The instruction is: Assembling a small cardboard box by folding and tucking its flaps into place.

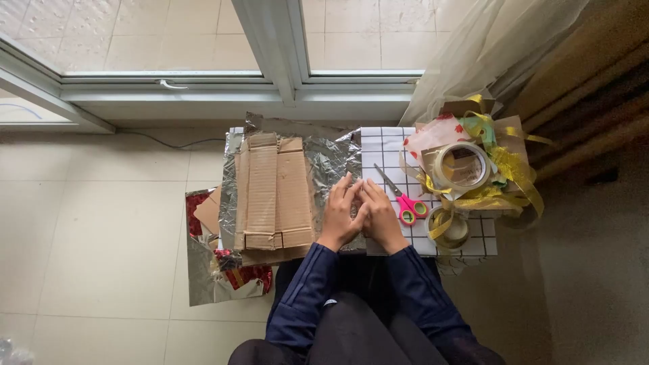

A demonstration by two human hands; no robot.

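My left hand (340,213) and my right hand (380,215) lie side by side, fingertips touching, pressing flat on the edge of a silver foil sheet (329,162) on a small white gridded table (385,145). Neither hand grips anything. A flattened brown cardboard box (274,192) lies on the foil just left of my left hand. Pink-handled scissors (404,201) lie just right of my right hand.
A large roll of clear tape (461,166) sits among gold ribbon (514,172) and wrapping scraps at the table's right, with a smaller tape roll (451,228) below it. Foil and red paper (223,277) hang over the left side to the floor. A window sill (236,101) and curtain (487,47) lie beyond.
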